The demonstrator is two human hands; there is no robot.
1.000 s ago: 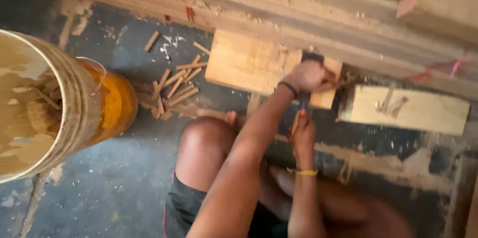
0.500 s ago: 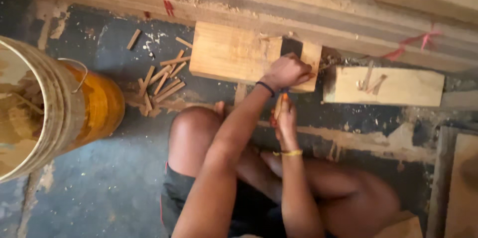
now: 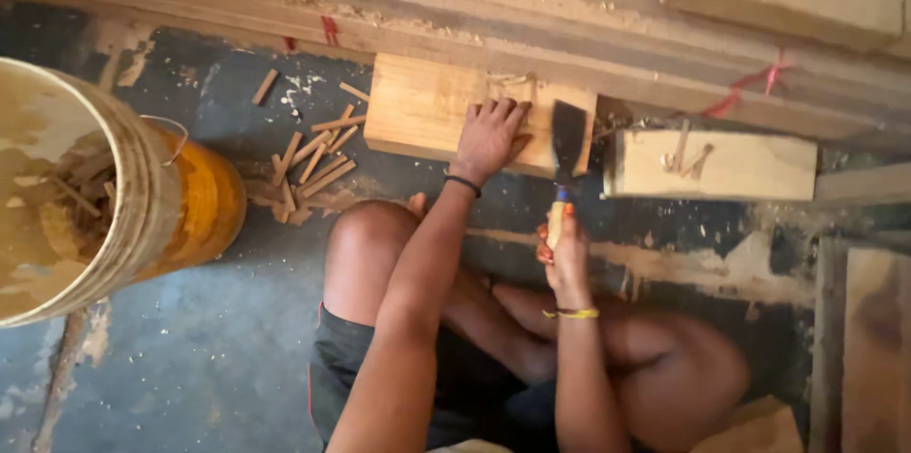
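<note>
The left hand [image 3: 489, 135] lies flat, fingers spread, on a pale wooden block [image 3: 422, 111] set against the long beam [image 3: 569, 45]; the right hand [image 3: 567, 249] is clenched round the orange handle of a chisel [image 3: 567, 145], its dark blade resting on the block's right end; a second block [image 3: 721, 166] lies just right; wood sticks [image 3: 318, 164] are scattered left, near a yellow bucket [image 3: 104, 197]; red marks dot the beam.
</note>
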